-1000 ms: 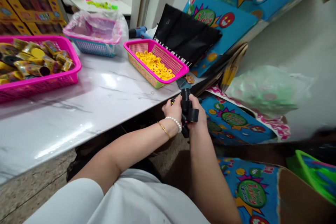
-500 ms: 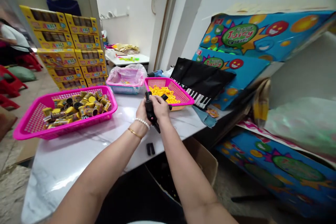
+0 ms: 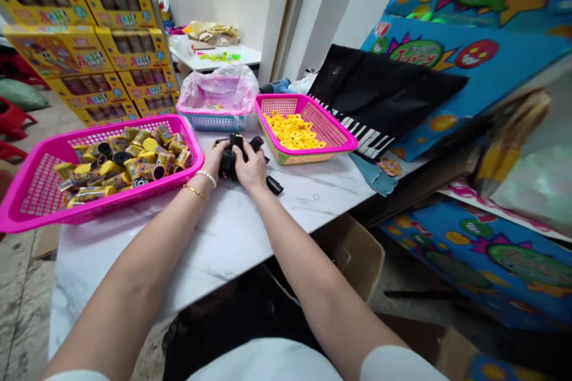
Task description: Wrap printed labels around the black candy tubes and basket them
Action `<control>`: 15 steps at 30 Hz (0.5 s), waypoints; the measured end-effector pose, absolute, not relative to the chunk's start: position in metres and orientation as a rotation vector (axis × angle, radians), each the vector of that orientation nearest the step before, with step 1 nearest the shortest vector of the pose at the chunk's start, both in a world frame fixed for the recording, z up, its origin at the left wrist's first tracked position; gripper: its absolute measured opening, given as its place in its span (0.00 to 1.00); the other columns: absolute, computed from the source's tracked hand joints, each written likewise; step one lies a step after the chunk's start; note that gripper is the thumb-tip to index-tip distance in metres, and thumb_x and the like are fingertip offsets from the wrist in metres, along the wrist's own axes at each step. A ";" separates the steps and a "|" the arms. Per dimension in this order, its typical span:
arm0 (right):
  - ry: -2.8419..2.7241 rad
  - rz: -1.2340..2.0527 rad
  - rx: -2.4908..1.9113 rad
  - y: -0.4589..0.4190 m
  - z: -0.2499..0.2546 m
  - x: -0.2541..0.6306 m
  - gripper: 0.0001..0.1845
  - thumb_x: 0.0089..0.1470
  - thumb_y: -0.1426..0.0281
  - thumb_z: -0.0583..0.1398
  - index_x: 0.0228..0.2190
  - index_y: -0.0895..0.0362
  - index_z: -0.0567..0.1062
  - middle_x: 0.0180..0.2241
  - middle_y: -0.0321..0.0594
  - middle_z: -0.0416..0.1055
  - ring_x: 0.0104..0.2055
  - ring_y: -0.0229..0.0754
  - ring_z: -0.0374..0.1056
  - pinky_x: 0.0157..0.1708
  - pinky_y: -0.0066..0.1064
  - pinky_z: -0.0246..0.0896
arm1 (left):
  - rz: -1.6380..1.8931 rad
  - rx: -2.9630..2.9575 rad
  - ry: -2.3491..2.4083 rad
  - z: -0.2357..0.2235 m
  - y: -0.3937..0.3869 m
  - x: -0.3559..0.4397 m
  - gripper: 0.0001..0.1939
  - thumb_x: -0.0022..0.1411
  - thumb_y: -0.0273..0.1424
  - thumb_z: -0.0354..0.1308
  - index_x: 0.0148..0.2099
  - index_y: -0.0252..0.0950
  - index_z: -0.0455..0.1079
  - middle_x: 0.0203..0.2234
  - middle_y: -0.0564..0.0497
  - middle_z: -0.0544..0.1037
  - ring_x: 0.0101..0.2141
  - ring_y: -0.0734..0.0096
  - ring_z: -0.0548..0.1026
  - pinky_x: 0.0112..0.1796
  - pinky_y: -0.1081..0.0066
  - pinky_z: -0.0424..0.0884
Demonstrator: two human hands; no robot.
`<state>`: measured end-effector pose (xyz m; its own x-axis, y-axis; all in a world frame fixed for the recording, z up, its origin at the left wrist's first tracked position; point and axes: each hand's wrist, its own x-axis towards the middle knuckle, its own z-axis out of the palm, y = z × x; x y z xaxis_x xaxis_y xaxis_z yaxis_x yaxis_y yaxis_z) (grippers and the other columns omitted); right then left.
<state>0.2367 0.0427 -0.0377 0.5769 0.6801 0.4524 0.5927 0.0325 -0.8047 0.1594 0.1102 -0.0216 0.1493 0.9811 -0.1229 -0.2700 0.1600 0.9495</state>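
Note:
My left hand (image 3: 213,158), with a pearl bracelet and a gold bangle at the wrist, curls round the left side of a cluster of small black cylindrical plastic pieces (image 3: 229,161). From the right, my right hand (image 3: 251,166) closes over the same cluster, thumb and fingers bent onto the pieces. Both hands are low over the white marbled table (image 3: 241,220). Beside my right wrist a loose black tube-like piece (image 3: 274,185) lies on the tabletop. How many pieces sit under the fingers is hidden.
On the left is a pink basket (image 3: 33,190) of yellow-labelled small tubes. A pink basket (image 3: 313,152) of yellow ring-shaped pieces stands right of my hands, a plastic-lined basket (image 3: 214,122) behind. Stacked yellow boxes (image 3: 129,41), a black keyboard-print bag (image 3: 384,83) and blue gum cartons (image 3: 447,83) surround the table.
My hands have gone from holding black pieces up near the table's front to a lower spot farther in, between the baskets. The view has tilted down. The black pieces near the front edge are gone from there.

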 end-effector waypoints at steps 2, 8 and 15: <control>-1.189 0.100 -1.646 0.044 -0.043 0.246 0.24 0.64 0.55 0.57 0.57 0.48 0.74 0.58 0.48 0.67 0.60 0.53 0.66 0.61 0.47 0.62 | 1.191 0.953 1.043 -0.028 0.115 0.159 0.07 0.53 0.26 0.64 0.36 0.35 0.72 0.31 0.53 0.77 0.37 0.69 0.76 0.43 0.71 0.73; -1.312 -0.073 -1.740 0.037 -0.033 0.265 0.25 0.67 0.56 0.53 0.62 0.46 0.69 0.67 0.45 0.57 0.66 0.60 0.59 0.62 0.54 0.59 | 1.228 1.004 1.272 -0.026 0.113 0.174 0.15 0.73 0.38 0.49 0.51 0.32 0.67 0.42 0.44 0.76 0.44 0.64 0.77 0.48 0.66 0.72; -1.409 -0.140 -1.703 -0.018 -0.019 0.283 0.29 0.69 0.52 0.48 0.63 0.52 0.67 0.63 0.43 0.64 0.68 0.61 0.57 0.62 0.56 0.58 | 1.116 1.492 1.368 -0.026 0.082 0.162 0.27 0.77 0.38 0.36 0.66 0.22 0.57 0.64 0.34 0.63 0.68 0.57 0.56 0.67 0.59 0.50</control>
<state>0.2831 -0.0185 -0.0195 0.3457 0.7324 0.5866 0.8334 0.0476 -0.5506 0.1615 0.0824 -0.0263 0.0229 0.9961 0.0852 0.2836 -0.0881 0.9549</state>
